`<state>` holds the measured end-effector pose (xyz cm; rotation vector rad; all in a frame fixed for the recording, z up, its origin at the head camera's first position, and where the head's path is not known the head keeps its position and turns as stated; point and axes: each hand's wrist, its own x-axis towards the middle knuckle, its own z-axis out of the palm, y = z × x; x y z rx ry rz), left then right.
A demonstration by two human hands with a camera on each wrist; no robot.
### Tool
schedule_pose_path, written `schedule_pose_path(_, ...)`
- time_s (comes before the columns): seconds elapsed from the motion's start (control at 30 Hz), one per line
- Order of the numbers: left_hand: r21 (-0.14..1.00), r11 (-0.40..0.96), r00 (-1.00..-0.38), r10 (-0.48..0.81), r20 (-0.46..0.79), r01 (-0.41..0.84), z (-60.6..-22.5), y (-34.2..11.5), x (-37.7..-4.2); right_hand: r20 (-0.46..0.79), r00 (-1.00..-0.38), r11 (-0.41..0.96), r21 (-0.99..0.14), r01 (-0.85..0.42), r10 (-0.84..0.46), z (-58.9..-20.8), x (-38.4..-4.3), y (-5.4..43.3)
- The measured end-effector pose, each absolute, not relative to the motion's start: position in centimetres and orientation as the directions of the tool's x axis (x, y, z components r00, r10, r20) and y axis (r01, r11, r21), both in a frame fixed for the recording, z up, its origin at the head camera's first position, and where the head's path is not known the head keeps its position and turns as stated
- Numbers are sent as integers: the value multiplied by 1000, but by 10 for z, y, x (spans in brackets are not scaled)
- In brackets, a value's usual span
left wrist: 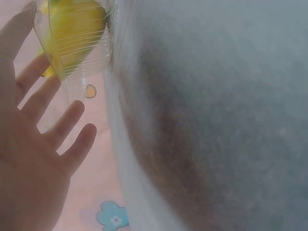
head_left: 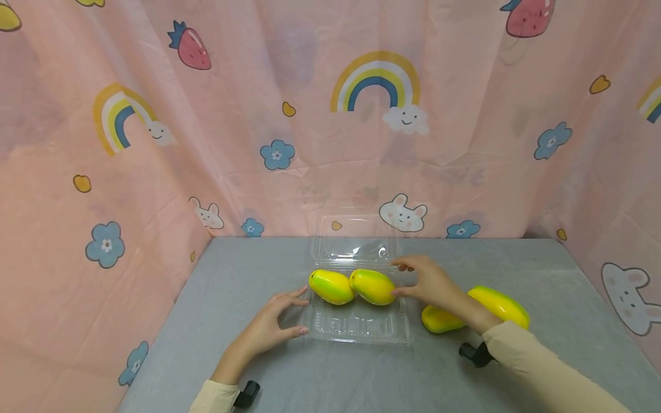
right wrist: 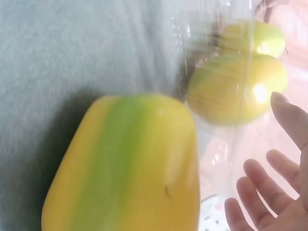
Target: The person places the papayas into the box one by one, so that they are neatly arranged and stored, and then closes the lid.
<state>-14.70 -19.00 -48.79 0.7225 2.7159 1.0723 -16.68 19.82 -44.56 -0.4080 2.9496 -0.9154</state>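
A clear plastic clamshell box (head_left: 356, 328) lies on the table, its transparent lid (head_left: 356, 235) raised at the back. Two yellow-green mangoes sit side by side in its rear half: a left mango (head_left: 332, 287) and a right mango (head_left: 373, 287). My left hand (head_left: 273, 322) is at the box's left side, thumb and fingers spread; in the left wrist view the fingers (left wrist: 41, 98) reach along the clear wall. My right hand (head_left: 428, 281) is by the right mango, thumb tip close to it, fingers at the box's back right corner. Whether it touches is unclear.
Two more yellow-green fruits, one long (head_left: 500, 307) and one partly covered (head_left: 441, 320), lie on the grey table (head_left: 232, 269) under and beside my right forearm. A pink printed curtain (head_left: 320, 189) hangs behind the table and along both sides.
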Motion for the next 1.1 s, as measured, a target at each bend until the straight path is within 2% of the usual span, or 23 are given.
schedule_pose_path(0.63,665,626,-869,490,70,407,-487,-190,-147,109,-941,764,-556,-325,-321,-435,-160,254)
schedule_pose_path(1.1,658,623,-867,490,92,422,-488,-190,-146,56,-946,781,-550,-295,-318,-438,-135,299)
